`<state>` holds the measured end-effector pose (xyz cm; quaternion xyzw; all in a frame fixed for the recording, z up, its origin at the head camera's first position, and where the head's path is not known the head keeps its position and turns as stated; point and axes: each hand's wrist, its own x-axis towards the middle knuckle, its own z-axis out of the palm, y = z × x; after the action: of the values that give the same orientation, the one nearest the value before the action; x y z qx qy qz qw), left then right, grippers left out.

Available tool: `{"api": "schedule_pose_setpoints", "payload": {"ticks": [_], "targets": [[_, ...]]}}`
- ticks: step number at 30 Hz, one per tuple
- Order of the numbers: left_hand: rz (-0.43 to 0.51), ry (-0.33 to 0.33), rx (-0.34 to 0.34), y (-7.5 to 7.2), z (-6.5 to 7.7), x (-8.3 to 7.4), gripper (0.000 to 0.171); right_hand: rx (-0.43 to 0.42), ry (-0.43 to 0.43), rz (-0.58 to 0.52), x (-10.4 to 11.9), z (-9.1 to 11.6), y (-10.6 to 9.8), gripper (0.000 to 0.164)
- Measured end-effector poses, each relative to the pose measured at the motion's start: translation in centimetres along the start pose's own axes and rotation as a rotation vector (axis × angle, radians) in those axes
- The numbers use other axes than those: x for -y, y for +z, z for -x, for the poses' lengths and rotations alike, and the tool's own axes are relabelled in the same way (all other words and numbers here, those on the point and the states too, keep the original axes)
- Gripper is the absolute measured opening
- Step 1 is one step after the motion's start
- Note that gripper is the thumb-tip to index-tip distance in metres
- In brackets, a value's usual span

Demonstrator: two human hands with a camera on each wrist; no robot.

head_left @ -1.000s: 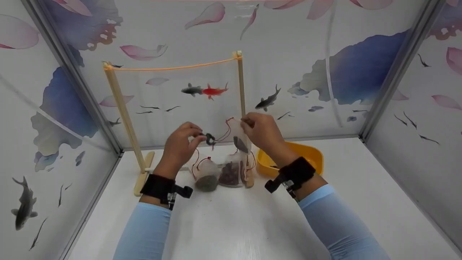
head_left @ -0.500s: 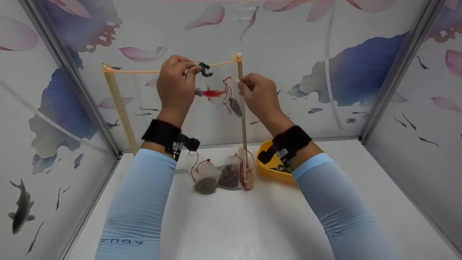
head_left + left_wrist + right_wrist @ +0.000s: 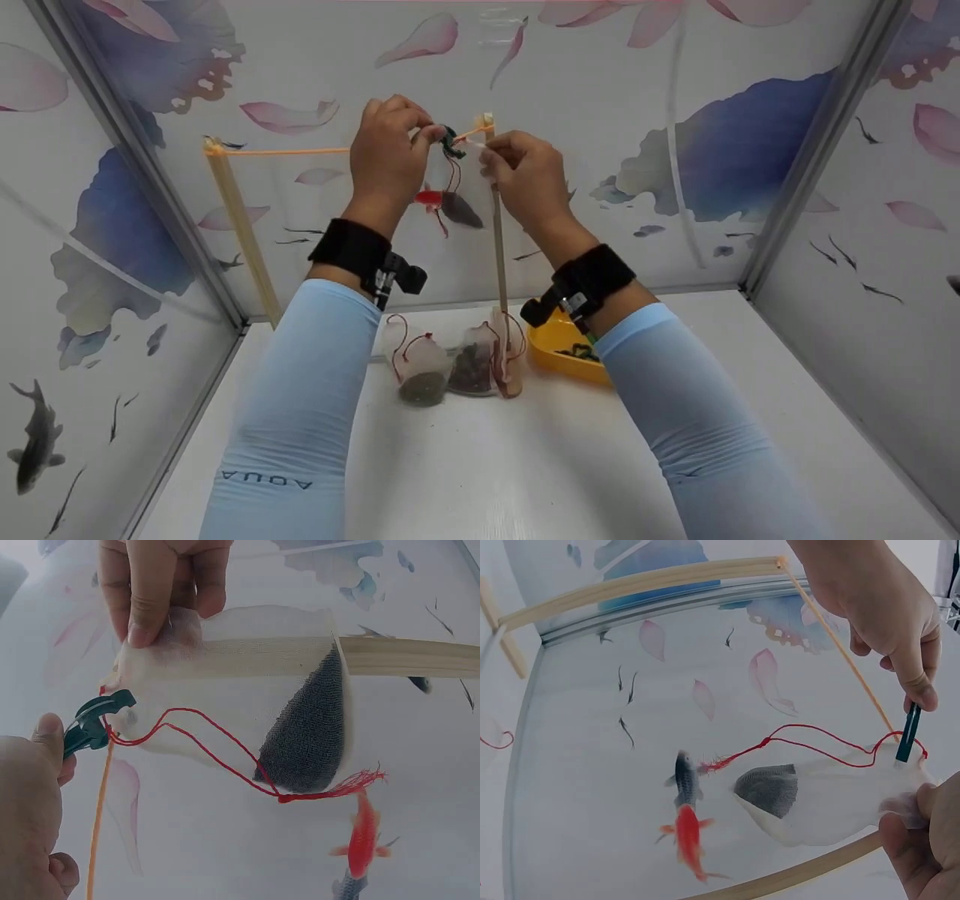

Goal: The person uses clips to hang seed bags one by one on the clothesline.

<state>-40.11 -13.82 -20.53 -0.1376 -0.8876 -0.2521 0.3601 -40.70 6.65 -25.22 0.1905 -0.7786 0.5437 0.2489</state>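
A white mesh drawstring bag [image 3: 461, 208] with dark contents at its bottom hangs by the orange cord [image 3: 285, 152]. My right hand [image 3: 529, 176] pinches the bag's upper part, as the left wrist view also shows. Between thumb and fingers my left hand [image 3: 390, 154] pinches a dark green clip [image 3: 94, 720]. The clip's mouth is at the bag's top edge, by the cord; whether it has clamped both, I cannot tell. A red drawstring [image 3: 210, 754] loops down from the bag's top and ends in a frayed tassel.
Wooden posts [image 3: 240, 232] carry the cord at either end. Two more filled mesh bags [image 3: 421, 375] sit on the white table [image 3: 450, 472] by the right post's foot. A yellow bin [image 3: 570, 366] with dark green clips stands right of them, partly behind the right forearm.
Both hands have risen from low over the table to the cord, carrying the clip and the bag. Over the last half second, clip and bag top have come together near the cord's right end.
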Motion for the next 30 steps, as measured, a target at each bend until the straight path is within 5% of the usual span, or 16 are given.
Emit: {"api": "schedule_pose_setpoints", "payload": {"ticks": [15, 21, 30], "targets": [[-0.022, -0.006, 0.144, 1.4, 1.7, 0.3, 0.054, 0.008, 0.062, -0.051, -1.6, 0.4, -0.5, 0.018], [0.015, 0.029, 0.099, 1.9, 3.2, 0.7, 0.058, 0.015, 0.065, -0.049, -2.6, 0.8, -0.8, 0.019], [0.154, 0.161, -0.096, 3.3, 7.4, 2.0, 0.043, 0.032, 0.079, -0.043, -4.3, 2.8, -2.5, 0.021]]}}
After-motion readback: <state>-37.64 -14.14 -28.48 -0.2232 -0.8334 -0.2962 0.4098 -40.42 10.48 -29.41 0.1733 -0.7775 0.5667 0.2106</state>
